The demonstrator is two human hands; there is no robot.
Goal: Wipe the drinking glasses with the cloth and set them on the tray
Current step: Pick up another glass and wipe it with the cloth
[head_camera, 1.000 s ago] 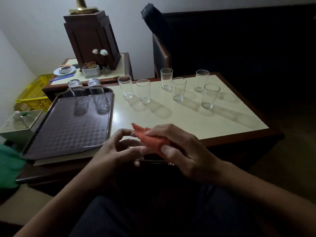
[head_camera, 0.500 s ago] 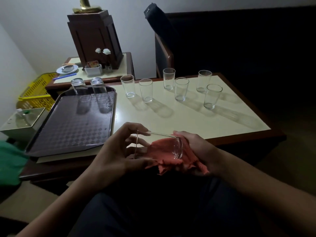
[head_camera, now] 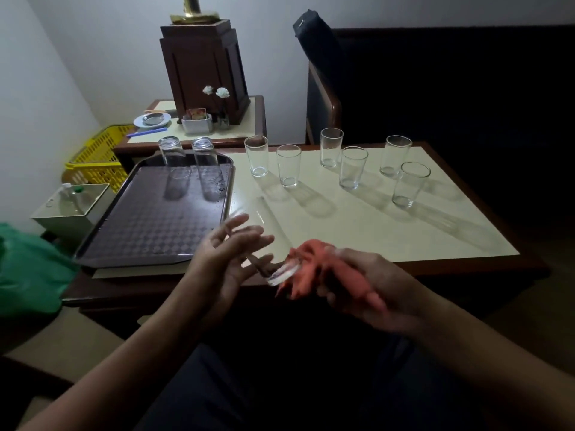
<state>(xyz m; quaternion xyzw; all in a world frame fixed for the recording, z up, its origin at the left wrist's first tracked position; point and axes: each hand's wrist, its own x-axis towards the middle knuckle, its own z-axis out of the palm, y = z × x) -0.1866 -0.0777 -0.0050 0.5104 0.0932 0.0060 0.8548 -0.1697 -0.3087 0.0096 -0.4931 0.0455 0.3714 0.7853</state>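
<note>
Wiping is the step in hand, by my reading. The orange cloth (head_camera: 314,265) is bunched round the held glass (head_camera: 281,274), which lies on its side just off the near edge of the table (head_camera: 373,231). One clear end pokes out of the cloth toward the left. The right hand (head_camera: 370,284) has its grip closed round cloth and glass together. The left hand (head_camera: 230,253) is beside that bare end with its grip wide and fingers spread. Motion blur hides whether a fingertip touches the glass.

To do it well, the left hand should probably take the bare end firmly before the right turns the cloth, since a glass held only through loose fabric could slip out and drop. Work the cloth inside to the bottom, then round the outer wall and rim. Turn the glass rather than squeeze it, as thin walls likely tolerate little pinch.

The tray (head_camera: 149,231) lies to the left, with two upturned glasses (head_camera: 172,160) at its far end. Setting this one mouth-down just beside them would match. Six upright glasses (head_camera: 257,155) wait on the table, well apart from the hands.
</note>
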